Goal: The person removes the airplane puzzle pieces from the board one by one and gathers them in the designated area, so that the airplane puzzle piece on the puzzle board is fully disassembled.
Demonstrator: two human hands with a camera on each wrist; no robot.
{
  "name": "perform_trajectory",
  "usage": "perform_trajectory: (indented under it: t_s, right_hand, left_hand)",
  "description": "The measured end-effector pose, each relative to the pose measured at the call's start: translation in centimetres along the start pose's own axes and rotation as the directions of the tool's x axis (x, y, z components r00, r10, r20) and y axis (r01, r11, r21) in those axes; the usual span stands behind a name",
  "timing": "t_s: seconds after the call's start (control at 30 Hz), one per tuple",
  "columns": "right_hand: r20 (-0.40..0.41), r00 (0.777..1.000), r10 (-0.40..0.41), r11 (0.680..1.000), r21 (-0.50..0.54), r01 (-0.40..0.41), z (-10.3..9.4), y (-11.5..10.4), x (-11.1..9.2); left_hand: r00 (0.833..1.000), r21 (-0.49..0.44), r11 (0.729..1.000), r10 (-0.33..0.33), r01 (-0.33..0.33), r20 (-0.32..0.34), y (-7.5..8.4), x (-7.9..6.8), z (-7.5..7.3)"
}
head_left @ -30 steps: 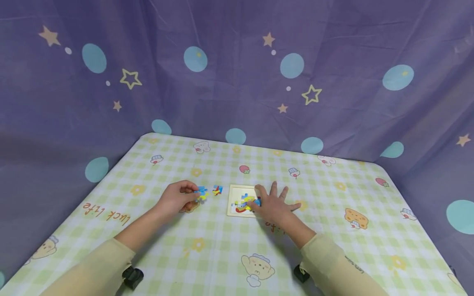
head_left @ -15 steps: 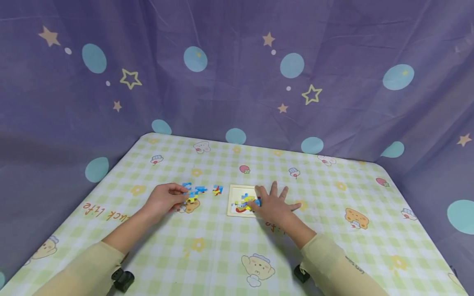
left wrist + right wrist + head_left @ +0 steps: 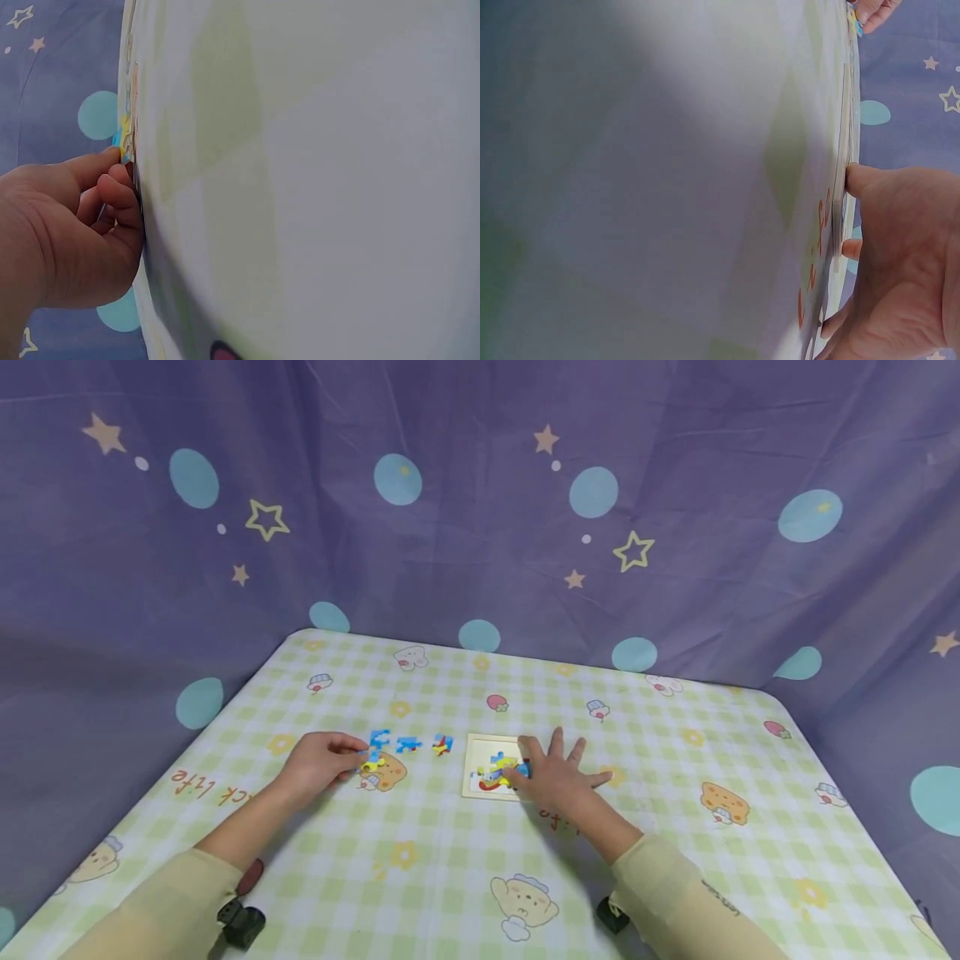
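Note:
My left hand (image 3: 321, 764) pinches a yellow-and-blue jigsaw piece (image 3: 372, 762) between thumb and fingertips, low over the cloth; the left wrist view shows the same jigsaw piece (image 3: 126, 139) at the fingertips. Just beyond lie a blue puzzle piece (image 3: 380, 739), a blue one with a red spot (image 3: 408, 744), and a red, yellow and blue one (image 3: 442, 744). My right hand (image 3: 557, 777) rests with spread fingers over the right side of a shallow wooden puzzle tray (image 3: 477, 741). Joined pieces (image 3: 495, 770) lie inside the tray, partly hidden under that hand.
A table with a green-and-white checked cloth (image 3: 450, 877) carries printed cartoon figures. Behind it hangs a purple curtain (image 3: 465, 568) with stars and blue dots. Black camera mounts (image 3: 243, 925) sit at both wrists.
The left hand has moved left with the yellow-and-blue piece, away from the tray, uncovering two blue pieces on the cloth. The right hand has stayed over the tray.

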State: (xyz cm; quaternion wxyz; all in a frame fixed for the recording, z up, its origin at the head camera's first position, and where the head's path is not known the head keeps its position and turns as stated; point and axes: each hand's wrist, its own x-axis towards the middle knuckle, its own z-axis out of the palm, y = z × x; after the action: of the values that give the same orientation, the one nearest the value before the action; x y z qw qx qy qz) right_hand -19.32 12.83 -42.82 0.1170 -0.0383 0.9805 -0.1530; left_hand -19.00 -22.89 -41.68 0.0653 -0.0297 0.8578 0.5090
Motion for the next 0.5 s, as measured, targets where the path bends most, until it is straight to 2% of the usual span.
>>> perform_trajectory:
  t_s: [0.2,0.5]
  right_hand:
    - [-0.004,1.0,-0.003,1.0,-0.003,0.003,-0.07,-0.14,-0.08]
    - [-0.005,1.0,-0.006,1.0,-0.009,0.006,-0.1,-0.15,-0.15]
  left_hand:
    - [1.0,0.021,1.0,0.0,0.0,0.02,-0.21,0.08,-0.03]
    - [1.0,0.048,0.999,0.016,-0.017,0.013,-0.31,0.08,0.18]
